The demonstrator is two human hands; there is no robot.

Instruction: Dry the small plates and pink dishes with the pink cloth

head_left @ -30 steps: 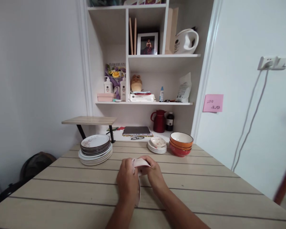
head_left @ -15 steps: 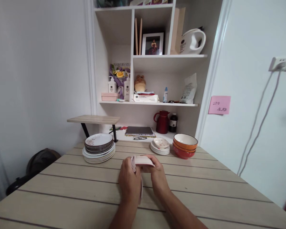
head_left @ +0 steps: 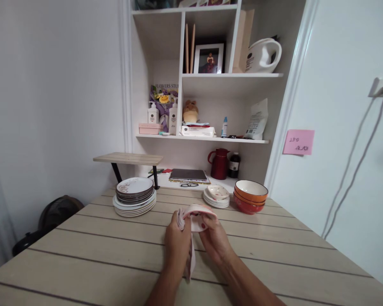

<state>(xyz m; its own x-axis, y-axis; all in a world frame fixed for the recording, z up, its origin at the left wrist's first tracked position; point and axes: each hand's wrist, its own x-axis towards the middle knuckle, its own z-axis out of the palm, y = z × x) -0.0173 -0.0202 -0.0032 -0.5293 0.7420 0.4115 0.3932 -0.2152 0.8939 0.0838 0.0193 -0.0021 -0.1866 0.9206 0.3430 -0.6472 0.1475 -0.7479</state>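
Observation:
Over the middle of the table, a small white bowl [head_left: 198, 222] with red marks is tilted on its side, its inside facing me. My right hand [head_left: 216, 239] grips its right edge. A pale pink cloth [head_left: 192, 259] is bunched in my left hand [head_left: 176, 240] and pressed against the bowl's left edge, with one end hanging below. The left fingertips are partly hidden by the cloth and the bowl.
Stacked plates [head_left: 135, 208] stand at the left beside a small raised shelf [head_left: 129, 158]. Behind my hands are small white plates with a patterned dish [head_left: 218, 192] on top. Orange and red bowls [head_left: 249, 199] are stacked at the right. A red jug [head_left: 219, 164] stands further back.
The bowl has turned so its inside now shows more toward me. My right hand has rotated with it, and more of the hanging cloth is visible. The view has shifted slightly left.

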